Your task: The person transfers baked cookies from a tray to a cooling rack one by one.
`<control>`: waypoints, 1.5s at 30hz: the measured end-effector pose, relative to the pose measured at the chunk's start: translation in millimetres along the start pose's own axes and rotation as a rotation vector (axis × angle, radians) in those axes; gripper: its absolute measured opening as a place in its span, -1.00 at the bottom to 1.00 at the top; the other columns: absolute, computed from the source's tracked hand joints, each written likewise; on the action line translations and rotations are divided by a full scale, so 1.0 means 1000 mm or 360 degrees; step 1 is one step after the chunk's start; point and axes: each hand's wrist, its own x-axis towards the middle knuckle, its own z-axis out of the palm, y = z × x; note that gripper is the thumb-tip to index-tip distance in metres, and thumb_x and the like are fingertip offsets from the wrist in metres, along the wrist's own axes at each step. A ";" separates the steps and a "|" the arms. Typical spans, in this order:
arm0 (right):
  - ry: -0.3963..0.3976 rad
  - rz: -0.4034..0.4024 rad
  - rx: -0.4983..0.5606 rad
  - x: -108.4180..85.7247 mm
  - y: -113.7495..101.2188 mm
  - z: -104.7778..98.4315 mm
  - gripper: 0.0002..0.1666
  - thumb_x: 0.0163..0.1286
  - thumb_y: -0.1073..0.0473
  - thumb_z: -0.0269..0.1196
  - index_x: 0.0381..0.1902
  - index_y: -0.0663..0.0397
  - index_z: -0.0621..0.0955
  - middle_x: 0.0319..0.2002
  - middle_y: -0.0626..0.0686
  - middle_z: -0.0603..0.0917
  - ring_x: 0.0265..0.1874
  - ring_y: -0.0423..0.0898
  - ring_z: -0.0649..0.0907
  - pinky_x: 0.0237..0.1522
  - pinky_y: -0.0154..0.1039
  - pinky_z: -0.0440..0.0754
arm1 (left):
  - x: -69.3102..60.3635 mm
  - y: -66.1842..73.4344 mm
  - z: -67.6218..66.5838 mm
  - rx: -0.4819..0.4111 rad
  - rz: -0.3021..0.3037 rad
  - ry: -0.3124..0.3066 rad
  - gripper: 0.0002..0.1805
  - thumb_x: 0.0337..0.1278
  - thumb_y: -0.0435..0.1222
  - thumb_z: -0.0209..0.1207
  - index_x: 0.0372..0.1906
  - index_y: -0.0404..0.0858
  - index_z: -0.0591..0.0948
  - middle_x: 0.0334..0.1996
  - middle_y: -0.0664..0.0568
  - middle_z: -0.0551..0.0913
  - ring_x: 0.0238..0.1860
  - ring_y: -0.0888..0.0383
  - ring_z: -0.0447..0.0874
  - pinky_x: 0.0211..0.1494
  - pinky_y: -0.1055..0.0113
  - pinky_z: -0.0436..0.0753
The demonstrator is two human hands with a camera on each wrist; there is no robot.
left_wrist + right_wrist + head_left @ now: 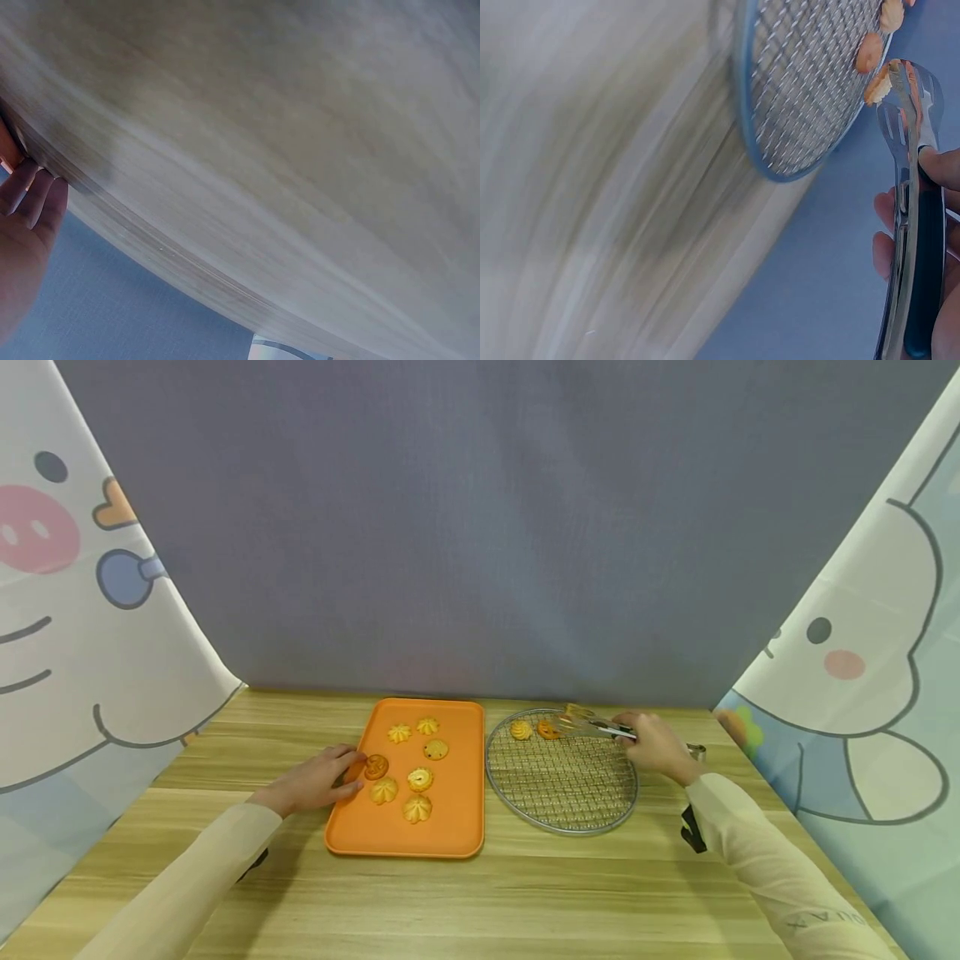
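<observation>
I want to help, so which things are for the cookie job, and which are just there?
Probably for the job:
tongs in the right hand
cookies
orange tray
wire rack

Probably just there:
grey cloth
cartoon sheets

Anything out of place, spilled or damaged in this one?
Nothing stands out. Seven cookies lie on the orange tray, two on the wire rack, and another cookie is held in the tongs gripped by the right hand. I see no spill or breakage.
</observation>
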 end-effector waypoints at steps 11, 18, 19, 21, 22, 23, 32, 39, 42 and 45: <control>0.0013 0.0040 -0.0037 -0.006 0.019 -0.001 -0.63 0.18 0.35 0.18 -0.04 0.40 0.55 -0.06 0.37 0.57 -0.73 -0.21 0.35 -0.65 -0.31 0.28 | 0.001 0.002 -0.002 -0.0006 -0.0005 0.0005 -0.49 0.19 -0.09 0.10 0.14 -0.32 0.43 0.12 -0.29 0.41 0.13 -0.25 0.39 0.09 -0.12 0.43; 0.0059 0.0020 -0.0098 -0.006 0.026 0.004 -0.64 0.12 0.35 0.19 -0.09 0.36 0.58 -0.19 0.29 0.62 -0.73 -0.21 0.36 -0.66 -0.32 0.28 | 0.000 0.002 -0.001 -0.0006 -0.0018 0.0001 -0.48 0.19 -0.10 0.10 0.16 -0.33 0.42 0.14 -0.32 0.40 0.15 -0.27 0.37 0.11 -0.14 0.41; 0.0066 0.0014 -0.0107 -0.006 0.027 0.005 -0.65 0.12 0.35 0.19 -0.09 0.36 0.59 -0.20 0.29 0.62 -0.73 -0.21 0.36 -0.66 -0.32 0.28 | 0.000 0.003 -0.001 -0.0008 -0.0021 0.0001 -0.48 0.19 -0.10 0.10 0.16 -0.32 0.42 0.14 -0.32 0.39 0.15 -0.27 0.37 0.12 -0.14 0.40; 0.0080 0.0015 -0.0123 -0.006 0.028 0.006 -0.64 0.11 0.34 0.19 -0.09 0.35 0.59 -0.22 0.28 0.63 -0.73 -0.20 0.36 -0.65 -0.31 0.28 | 0.000 0.002 -0.001 -0.0012 -0.0023 -0.0003 -0.48 0.19 -0.10 0.10 0.17 -0.32 0.42 0.15 -0.33 0.38 0.16 -0.27 0.36 0.12 -0.14 0.40; 0.0083 0.0020 -0.0124 -0.006 0.028 0.006 -0.64 0.12 0.33 0.19 -0.09 0.35 0.59 -0.22 0.28 0.63 -0.73 -0.20 0.36 -0.65 -0.31 0.28 | 0.000 0.002 -0.001 -0.0007 -0.0023 -0.0008 -0.47 0.19 -0.09 0.10 0.17 -0.32 0.41 0.15 -0.33 0.38 0.16 -0.28 0.35 0.11 -0.15 0.40; 0.0085 0.0021 -0.0127 -0.006 0.029 0.006 -0.64 0.12 0.33 0.20 -0.08 0.35 0.59 -0.22 0.27 0.63 -0.73 -0.20 0.36 -0.65 -0.30 0.28 | 0.000 0.002 -0.001 -0.0009 -0.0029 -0.0013 -0.47 0.19 -0.09 0.10 0.17 -0.32 0.41 0.16 -0.33 0.38 0.16 -0.28 0.35 0.12 -0.15 0.40; 0.0064 0.0043 -0.0089 -0.005 0.028 0.007 -0.61 0.15 0.29 0.21 -0.05 0.36 0.57 -0.21 0.29 0.62 -0.74 -0.19 0.32 -0.67 -0.31 0.24 | 0.000 0.001 0.000 -0.0007 -0.0059 -0.0042 -0.46 0.20 -0.08 0.08 0.19 -0.32 0.40 0.18 -0.33 0.36 0.18 -0.28 0.32 0.14 -0.15 0.38; 0.0071 0.0022 -0.0098 -0.004 0.024 0.005 -0.61 0.16 0.29 0.22 -0.04 0.36 0.57 -0.20 0.30 0.62 -0.74 -0.20 0.34 -0.66 -0.31 0.26 | 0.001 0.002 0.000 -0.0005 -0.0044 -0.0024 -0.46 0.21 -0.08 0.08 0.18 -0.32 0.40 0.17 -0.33 0.36 0.18 -0.28 0.33 0.13 -0.14 0.39; 0.0070 0.0010 -0.0065 -0.003 0.018 0.005 -0.60 0.17 0.29 0.22 -0.03 0.37 0.56 -0.13 0.34 0.61 -0.79 -0.22 0.30 -0.70 -0.32 0.23 | 0.001 0.001 0.000 -0.0003 -0.0039 -0.0018 -0.47 0.20 -0.08 0.09 0.18 -0.32 0.41 0.17 -0.33 0.37 0.18 -0.28 0.33 0.13 -0.15 0.39; 0.0071 -0.0018 -0.0046 -0.001 0.012 0.007 -0.60 0.16 0.31 0.20 -0.02 0.37 0.55 -0.09 0.35 0.59 -0.82 -0.24 0.24 -0.74 -0.35 0.19 | 0.000 0.002 0.000 -0.0005 -0.0036 -0.0011 -0.47 0.20 -0.09 0.09 0.17 -0.32 0.42 0.16 -0.32 0.37 0.17 -0.28 0.34 0.13 -0.15 0.39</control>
